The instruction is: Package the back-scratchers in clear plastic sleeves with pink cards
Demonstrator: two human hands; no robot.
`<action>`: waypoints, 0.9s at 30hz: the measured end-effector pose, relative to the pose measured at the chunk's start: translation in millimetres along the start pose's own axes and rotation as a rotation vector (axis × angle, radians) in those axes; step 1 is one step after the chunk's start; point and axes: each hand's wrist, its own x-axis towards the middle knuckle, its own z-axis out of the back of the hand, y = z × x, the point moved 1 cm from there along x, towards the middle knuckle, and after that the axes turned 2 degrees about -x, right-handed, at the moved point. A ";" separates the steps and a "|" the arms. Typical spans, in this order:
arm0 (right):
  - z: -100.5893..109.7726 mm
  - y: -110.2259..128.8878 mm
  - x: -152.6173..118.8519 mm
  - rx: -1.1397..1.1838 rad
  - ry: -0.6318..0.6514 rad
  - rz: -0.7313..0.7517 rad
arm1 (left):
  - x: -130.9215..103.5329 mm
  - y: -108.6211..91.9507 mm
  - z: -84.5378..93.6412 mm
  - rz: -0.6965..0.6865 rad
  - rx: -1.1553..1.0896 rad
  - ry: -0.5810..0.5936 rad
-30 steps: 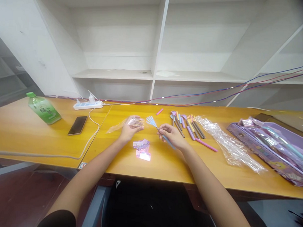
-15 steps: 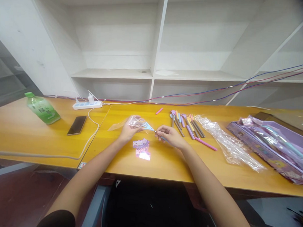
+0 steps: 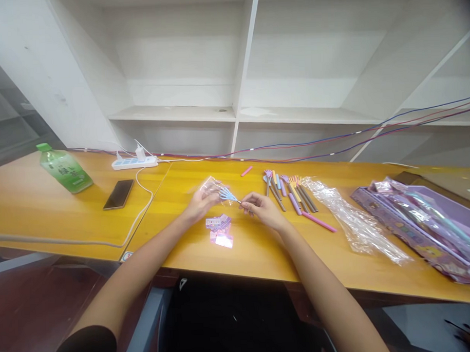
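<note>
Clamped between the thumb and fingers of my right hand (image 3: 263, 210), the thin rod of a light-blue, hand-shaped scratcher (image 3: 227, 194) lies at the centre of the frame, its splayed head pointing left. My left hand (image 3: 200, 204), near the right, is closed on a crumpled clear plastic bag (image 3: 209, 183); the scratcher's head meets the film, though from here I cannot tell whether it is inside. Just below the hands, I see small purple and pink printed cards (image 3: 218, 224) overlapping on the yellow wooden table (image 3: 191, 254). Right of centre lies a cluster of pastel scratchers and handles (image 3: 295, 204), with a slim pink rod (image 3: 319, 221) below and a long crumpled clear wrapper (image 3: 352, 223) beside it. A purple printed box (image 3: 426, 252) bearing plastic-wrapped items occupies the frame's right edge. On the left, a black phone (image 3: 118, 194) lies between a green-capped bottle (image 3: 67, 170) and a white power strip (image 3: 134, 164).
</note>
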 end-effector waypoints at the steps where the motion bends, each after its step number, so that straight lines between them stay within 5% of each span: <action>1: -0.2 0.2 0.1 -0.003 -0.006 0.002 | -0.1 0.2 -0.8 0.028 -0.051 0.004; 11: -6.7 -5.0 0.6 -0.002 -0.012 0.030 | -2.8 13.2 -3.3 0.111 -0.112 0.039; 18: -11.5 -12.7 3.1 0.041 0.003 0.008 | -6.7 25.0 -3.2 0.124 0.134 0.079; 27: 3.9 -16.8 0.6 -0.229 0.028 -0.023 | 7.3 19.1 16.1 -0.061 0.104 -0.234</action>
